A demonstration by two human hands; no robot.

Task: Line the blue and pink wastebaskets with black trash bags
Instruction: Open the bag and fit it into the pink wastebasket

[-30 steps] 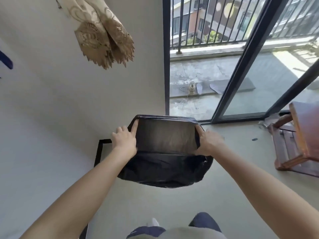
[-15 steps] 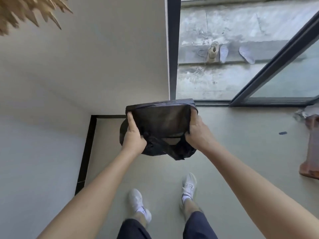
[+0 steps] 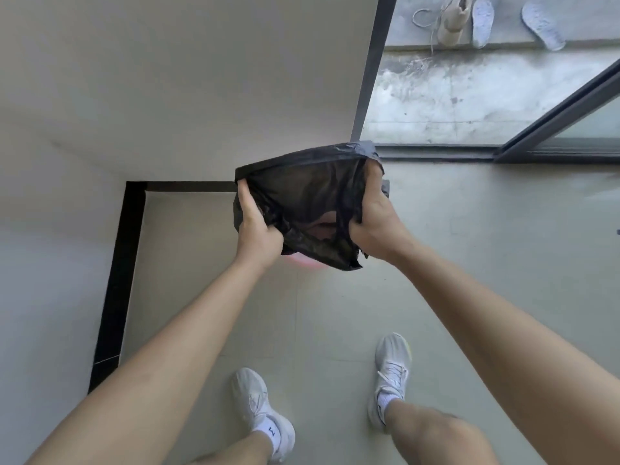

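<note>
Both hands hold a black trash bag (image 3: 310, 193) stretched wide at its mouth, above the floor near the corner of the room. My left hand (image 3: 256, 234) grips the bag's left edge and my right hand (image 3: 375, 219) grips its right edge. Under the bag, a pink wastebasket (image 3: 307, 261) shows as a thin pink rim below the plastic and as a pink patch through a gap in the bag. Most of the wastebasket is hidden by the bag. No blue wastebasket is in view.
A white wall with a black skirting strip (image 3: 115, 286) runs along the left and back. A glass sliding door frame (image 3: 372, 72) stands at the right back, with shoes (image 3: 453, 21) on the balcony outside. My two white trainers (image 3: 391, 367) stand on the tiled floor.
My view has tilted further down and the hands have lowered the open bag toward the floor. The pink wastebasket now shows beneath the bag.
</note>
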